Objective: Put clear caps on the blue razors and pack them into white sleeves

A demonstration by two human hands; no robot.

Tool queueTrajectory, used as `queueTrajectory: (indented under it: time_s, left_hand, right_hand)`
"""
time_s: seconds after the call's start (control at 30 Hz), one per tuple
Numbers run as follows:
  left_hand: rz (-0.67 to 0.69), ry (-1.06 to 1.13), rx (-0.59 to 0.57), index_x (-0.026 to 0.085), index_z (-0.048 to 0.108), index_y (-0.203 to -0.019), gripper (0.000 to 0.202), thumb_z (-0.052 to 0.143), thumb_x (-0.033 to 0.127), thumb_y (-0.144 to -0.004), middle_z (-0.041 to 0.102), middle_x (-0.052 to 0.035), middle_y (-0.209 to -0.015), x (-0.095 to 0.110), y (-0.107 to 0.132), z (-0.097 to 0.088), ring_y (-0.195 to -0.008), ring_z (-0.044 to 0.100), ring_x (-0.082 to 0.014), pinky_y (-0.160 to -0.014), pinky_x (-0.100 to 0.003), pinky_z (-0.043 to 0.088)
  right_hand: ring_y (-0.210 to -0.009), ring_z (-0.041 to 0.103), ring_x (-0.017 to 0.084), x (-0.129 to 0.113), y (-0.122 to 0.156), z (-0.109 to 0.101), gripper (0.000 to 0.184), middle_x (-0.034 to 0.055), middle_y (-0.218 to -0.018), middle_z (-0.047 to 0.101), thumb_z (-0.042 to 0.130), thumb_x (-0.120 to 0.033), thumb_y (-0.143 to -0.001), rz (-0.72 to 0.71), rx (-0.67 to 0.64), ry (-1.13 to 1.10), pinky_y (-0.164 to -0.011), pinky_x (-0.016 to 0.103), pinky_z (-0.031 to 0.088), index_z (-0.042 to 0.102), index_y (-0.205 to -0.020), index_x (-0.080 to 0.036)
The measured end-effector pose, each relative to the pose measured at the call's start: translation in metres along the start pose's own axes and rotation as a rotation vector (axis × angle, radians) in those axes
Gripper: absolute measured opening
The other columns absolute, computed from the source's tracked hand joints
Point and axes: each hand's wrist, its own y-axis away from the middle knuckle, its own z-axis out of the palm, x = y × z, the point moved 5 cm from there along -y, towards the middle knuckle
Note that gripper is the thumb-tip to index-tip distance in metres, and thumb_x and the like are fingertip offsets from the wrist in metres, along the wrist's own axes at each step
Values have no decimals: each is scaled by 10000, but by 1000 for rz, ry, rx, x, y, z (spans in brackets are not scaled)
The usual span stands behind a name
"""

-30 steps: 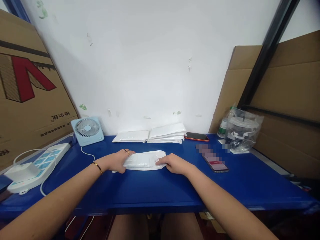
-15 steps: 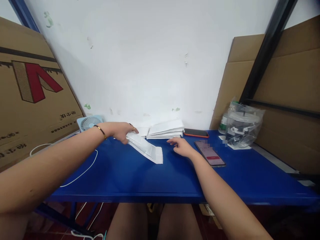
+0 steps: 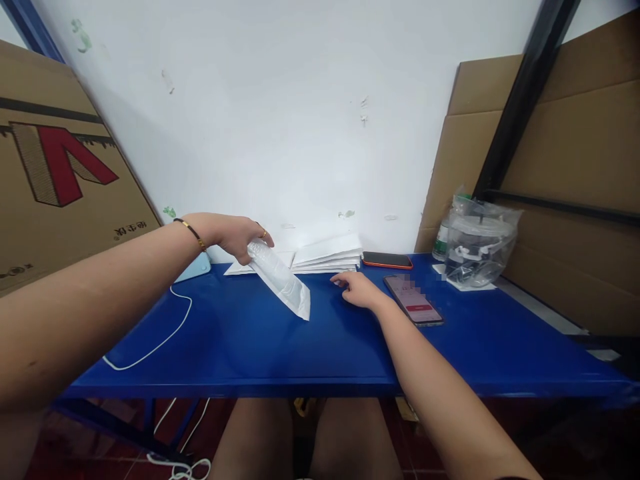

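My left hand, with a bracelet at the wrist and a ring on one finger, is closed around the upper end of a white padded envelope. The envelope slants down to the right over the blue table. A stack of white envelopes lies behind it by the wall. More flat white envelopes lie left of that stack, partly hidden by my left hand. In front of the stack's right end is my right hand, palm down, fingers loosely bent and apart, holding nothing.
A phone with a lit screen and a dark phone with a red edge lie on the right. Beyond them stand a bagged container and a bottle. A white cable and a large carton are on the left.
My left hand has lifted slightly, and the envelope has turned to hang more steeply. My arm now covers most of the small blue fan. The right hand keeps its pose; the view has shifted a little.
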Motion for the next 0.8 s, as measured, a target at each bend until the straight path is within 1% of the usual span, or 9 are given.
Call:
queueTrajectory:
  time_s: [0.17, 0.23, 0.3, 0.37, 0.47, 0.53, 0.6, 0.7, 0.8]
  left_hand:
    - [-50, 12, 7, 264, 488, -1253, 706, 617, 293, -560, 573, -77, -1160, -10, 10, -5, -982, 530, -239, -817, -301, 423]
    - [-66, 22, 8, 276, 473, -1266, 718, 616, 308, -562, 564, -75, -1172, -18, 14, -3, -992, 527, -244, -822, -304, 419]
    - [-71, 37, 10, 280, 468, -1270, 723, 620, 329, -565, 560, -76, -1180, -27, 17, 3, -1005, 523, -254, -831, -312, 414]
    - [-56, 58, 24, 278, 471, -1269, 716, 619, 343, -571, 564, -76, -1177, -34, 19, 11, -1015, 522, -262, -844, -317, 407]
    - [-29, 93, 53, 269, 464, -1278, 705, 603, 340, -590, 576, -73, -1170, -40, 24, 24, -1016, 531, -257, -857, -310, 402]
    - [-17, 111, 64, 262, 449, -1291, 701, 588, 331, -607, 577, -71, -1175, -41, 27, 31, -1016, 538, -249, -847, -299, 410]
    - [-2, 123, 76, 260, 433, -1301, 698, 573, 323, -621, 574, -66, -1185, -41, 32, 36, -1019, 542, -241, -839, -290, 418]
    - [3, 136, 90, 264, 421, -1308, 699, 559, 313, -624, 569, -55, -1197, -46, 42, 40, -1022, 543, -235, -842, -291, 421]
    - [-22, 145, 88, 264, 426, -1302, 690, 555, 301, -625, 576, -57, -1183, -58, 53, 45, -1016, 548, -235, -833, -294, 428]
  right_hand:
    - [-899, 611, 179, 1, 1, 1, 541, 60, -993, 671, 496, 4, -612, 11, -33, -16, -806, 276, 472, 626, -1104, -181]
    - [-938, 603, 190, 1, 2, 2, 540, 64, -1056, 656, 528, -22, -625, 5, -50, -22, -833, 291, 466, 609, -1133, -186]
    - [-1015, 575, 212, -1, 4, 4, 562, 80, -1150, 614, 593, -100, -648, -19, -67, -31, -890, 324, 444, 562, -1202, -189]
    - [-1126, 512, 239, -9, 4, 10, 691, 105, -1267, 531, 677, -236, -649, -53, -85, -65, -966, 365, 392, 461, -1304, -189]
    - [-1275, 359, 287, -29, -3, 31, 1021, 137, -1411, 361, 764, -424, -554, -93, -135, -134, -1041, 424, 299, 264, -1415, -197]
    - [-1313, 285, 323, -45, -14, 52, 1171, 149, -1444, 301, 795, -472, -474, -117, -193, -138, -1055, 465, 255, 188, -1439, -203]
    - [-1309, 282, 344, -60, -28, 70, 1243, 156, -1445, 296, 806, -489, -431, -137, -217, -138, -1049, 483, 251, 149, -1446, -206]
    - [-1281, 338, 334, -75, -47, 89, 1225, 137, -1432, 328, 803, -484, -443, -150, -190, -172, -1018, 460, 301, 144, -1444, -234]
    - [-1200, 443, 306, -78, -55, 96, 1072, 115, -1346, 447, 775, -447, -527, -137, -175, -189, -944, 418, 377, 216, -1422, -260]
